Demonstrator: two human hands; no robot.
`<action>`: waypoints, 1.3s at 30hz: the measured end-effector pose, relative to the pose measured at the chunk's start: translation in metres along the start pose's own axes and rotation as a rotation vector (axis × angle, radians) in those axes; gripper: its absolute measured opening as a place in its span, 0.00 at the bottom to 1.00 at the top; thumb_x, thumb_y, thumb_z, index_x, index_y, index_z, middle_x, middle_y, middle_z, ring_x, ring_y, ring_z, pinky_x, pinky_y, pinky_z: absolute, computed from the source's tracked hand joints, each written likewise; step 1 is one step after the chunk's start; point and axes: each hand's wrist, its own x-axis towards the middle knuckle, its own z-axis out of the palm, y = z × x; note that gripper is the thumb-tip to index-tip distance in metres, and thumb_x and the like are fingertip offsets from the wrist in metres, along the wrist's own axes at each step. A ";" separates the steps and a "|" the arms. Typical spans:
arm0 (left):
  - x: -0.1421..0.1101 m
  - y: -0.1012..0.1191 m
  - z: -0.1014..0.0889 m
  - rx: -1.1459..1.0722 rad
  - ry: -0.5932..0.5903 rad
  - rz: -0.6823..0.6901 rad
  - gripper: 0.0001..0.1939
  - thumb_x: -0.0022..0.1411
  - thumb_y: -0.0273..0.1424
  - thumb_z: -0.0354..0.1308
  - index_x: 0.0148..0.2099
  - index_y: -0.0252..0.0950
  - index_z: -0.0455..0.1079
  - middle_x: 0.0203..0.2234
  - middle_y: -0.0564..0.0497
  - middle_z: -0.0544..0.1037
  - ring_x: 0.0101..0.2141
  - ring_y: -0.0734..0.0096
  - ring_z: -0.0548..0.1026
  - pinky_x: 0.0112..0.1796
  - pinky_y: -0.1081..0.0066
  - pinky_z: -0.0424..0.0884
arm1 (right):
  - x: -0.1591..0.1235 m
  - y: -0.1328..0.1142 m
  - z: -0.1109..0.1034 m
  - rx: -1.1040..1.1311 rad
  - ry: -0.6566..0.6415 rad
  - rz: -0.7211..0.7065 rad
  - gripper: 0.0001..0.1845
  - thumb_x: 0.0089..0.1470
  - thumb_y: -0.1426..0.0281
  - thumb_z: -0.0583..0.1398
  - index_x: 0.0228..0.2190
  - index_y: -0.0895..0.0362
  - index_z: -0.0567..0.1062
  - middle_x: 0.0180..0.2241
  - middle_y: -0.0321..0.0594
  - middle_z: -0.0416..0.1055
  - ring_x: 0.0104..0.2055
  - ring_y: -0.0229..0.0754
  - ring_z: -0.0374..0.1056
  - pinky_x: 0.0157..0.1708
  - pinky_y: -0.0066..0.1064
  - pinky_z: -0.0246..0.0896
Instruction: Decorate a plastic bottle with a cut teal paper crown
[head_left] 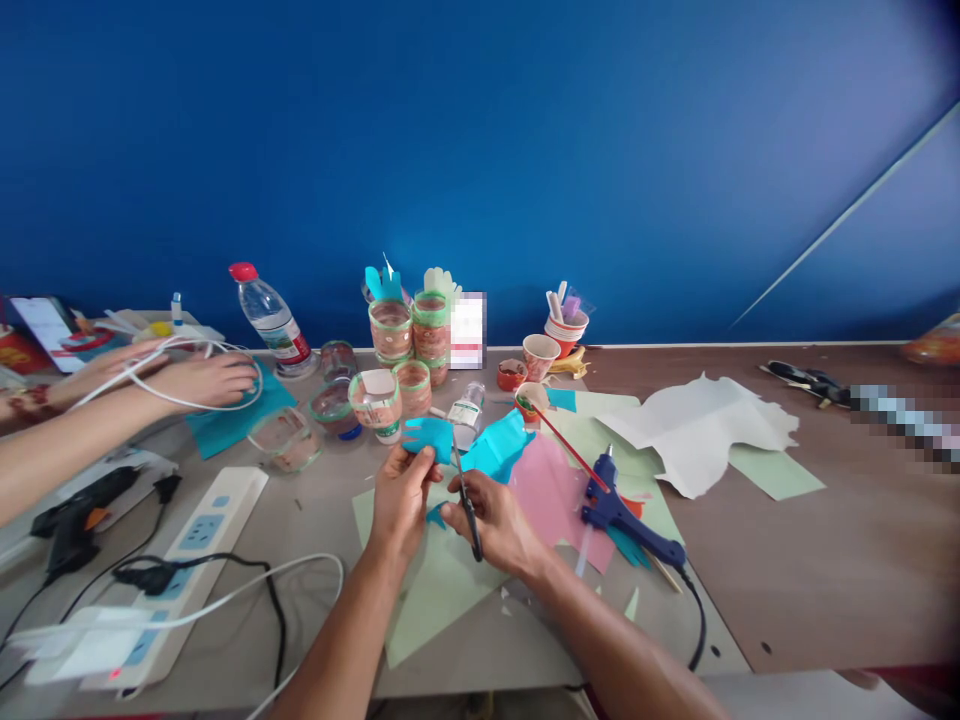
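Crowded table (795,580): two hands, one blue glue gun (630,510)

Along the wall (480,150), left to right, a phone (46,328) leans at the far left of the frame, a water bottle (274,325) stands upper left of centre, stacked jars (392,332) rise near the centre, and paper cups (566,328) stand right of them. A power strip (196,550) lies on the table (810,570) at lower left, right of a black-corded glue gun (79,525). A paper cutout (427,438) meets scissors (469,505) at centre. Right of them, another glue gun (630,522) lies across paper sheets (551,490); a torn sheet (697,430) lies farther right.
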 end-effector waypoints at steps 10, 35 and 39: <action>0.005 -0.001 -0.008 -0.003 0.099 0.105 0.14 0.44 0.36 0.69 0.28 0.35 0.68 0.16 0.59 0.70 0.20 0.81 0.67 0.27 0.77 0.64 | 0.003 0.005 -0.007 0.110 0.061 -0.015 0.26 0.47 0.51 0.64 0.38 0.60 0.69 0.19 0.27 0.55 0.22 0.33 0.54 0.22 0.26 0.46; 0.005 0.011 -0.007 -0.134 0.016 0.242 0.18 0.45 0.36 0.69 0.31 0.38 0.62 0.18 0.61 0.68 0.18 0.82 0.64 0.28 0.73 0.67 | 0.004 -0.002 -0.012 -0.090 0.026 0.127 0.33 0.45 0.52 0.66 0.47 0.61 0.70 0.15 0.26 0.60 0.19 0.34 0.59 0.20 0.25 0.49; 0.005 0.012 -0.007 -0.146 0.005 0.246 0.17 0.47 0.35 0.69 0.31 0.38 0.62 0.19 0.60 0.68 0.19 0.81 0.63 0.28 0.74 0.66 | 0.002 -0.005 -0.011 -0.224 0.014 0.166 0.35 0.45 0.57 0.67 0.52 0.59 0.69 0.19 0.28 0.64 0.21 0.35 0.61 0.21 0.25 0.49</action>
